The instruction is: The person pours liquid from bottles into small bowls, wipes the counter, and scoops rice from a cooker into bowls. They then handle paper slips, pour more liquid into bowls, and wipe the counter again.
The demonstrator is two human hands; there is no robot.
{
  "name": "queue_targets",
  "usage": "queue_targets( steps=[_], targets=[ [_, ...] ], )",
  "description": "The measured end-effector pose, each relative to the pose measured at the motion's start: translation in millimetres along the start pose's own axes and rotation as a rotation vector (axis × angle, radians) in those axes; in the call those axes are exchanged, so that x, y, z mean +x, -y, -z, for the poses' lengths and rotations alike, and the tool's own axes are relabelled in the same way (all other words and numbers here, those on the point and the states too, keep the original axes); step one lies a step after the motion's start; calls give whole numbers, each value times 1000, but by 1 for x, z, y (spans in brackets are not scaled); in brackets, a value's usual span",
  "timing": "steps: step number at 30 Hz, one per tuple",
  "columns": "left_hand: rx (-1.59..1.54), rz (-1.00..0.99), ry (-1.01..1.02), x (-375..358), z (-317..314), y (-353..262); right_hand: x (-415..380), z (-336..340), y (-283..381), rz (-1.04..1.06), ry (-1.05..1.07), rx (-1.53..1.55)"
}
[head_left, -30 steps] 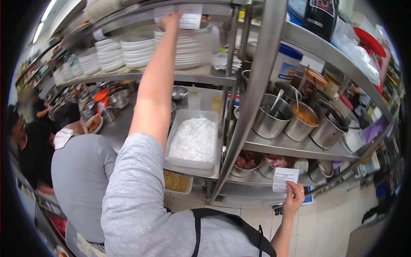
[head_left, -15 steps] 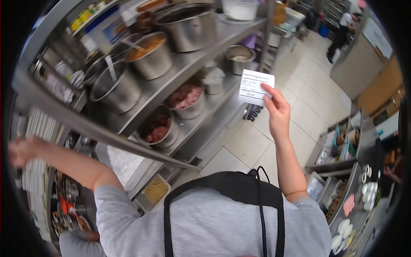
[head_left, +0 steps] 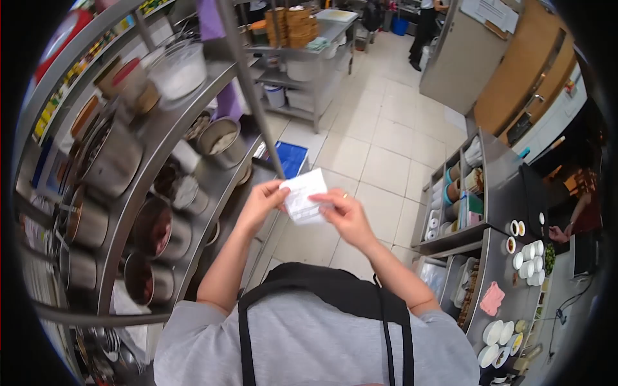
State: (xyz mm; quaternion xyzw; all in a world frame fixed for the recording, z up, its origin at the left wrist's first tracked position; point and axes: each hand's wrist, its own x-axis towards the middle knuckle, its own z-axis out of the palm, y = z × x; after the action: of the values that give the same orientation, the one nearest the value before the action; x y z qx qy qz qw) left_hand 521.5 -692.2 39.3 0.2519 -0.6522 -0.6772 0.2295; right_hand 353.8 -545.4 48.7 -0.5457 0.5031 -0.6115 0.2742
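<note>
A small white printed paper slip [head_left: 305, 196] is held out in front of my chest, its print blurred. My left hand [head_left: 262, 204] pinches its left edge between thumb and fingers. From the other side my right hand [head_left: 349, 219], with a ring on one finger, has its fingers closed at the slip's right edge. The right thumb is partly hidden.
On my left, steel shelving [head_left: 138, 170] carries metal pots and a clear tub [head_left: 178, 69] of white contents. A blue box [head_left: 291, 158] stands past the slip on the tiled floor [head_left: 367, 164]. To the right runs a counter [head_left: 473, 312] with small white bowls [head_left: 529, 262] and a pink cloth [head_left: 492, 298].
My left hand has come in from the far left and taken hold of the slip. The right hand has brought the slip lower and nearer. My view has turned right.
</note>
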Motion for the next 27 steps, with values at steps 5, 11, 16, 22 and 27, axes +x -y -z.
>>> queue_targets(
  steps=[5,11,16,22,27],
  targets=[
    [-93,49,-17,91,-21,9,49,60,-52,-40,46,-126],
    [-68,7,6,232,-2,35,146,112,-116,-24,10,-305],
    [-123,81,204,375,-11,20,239,183,-142,4,-78,-495],
    [-31,45,409,540,-71,25,286,296,-196,-102,-316,-550],
    [73,138,396,681,-87,88,330,415,-240,-216,-512,-686]
  ],
)
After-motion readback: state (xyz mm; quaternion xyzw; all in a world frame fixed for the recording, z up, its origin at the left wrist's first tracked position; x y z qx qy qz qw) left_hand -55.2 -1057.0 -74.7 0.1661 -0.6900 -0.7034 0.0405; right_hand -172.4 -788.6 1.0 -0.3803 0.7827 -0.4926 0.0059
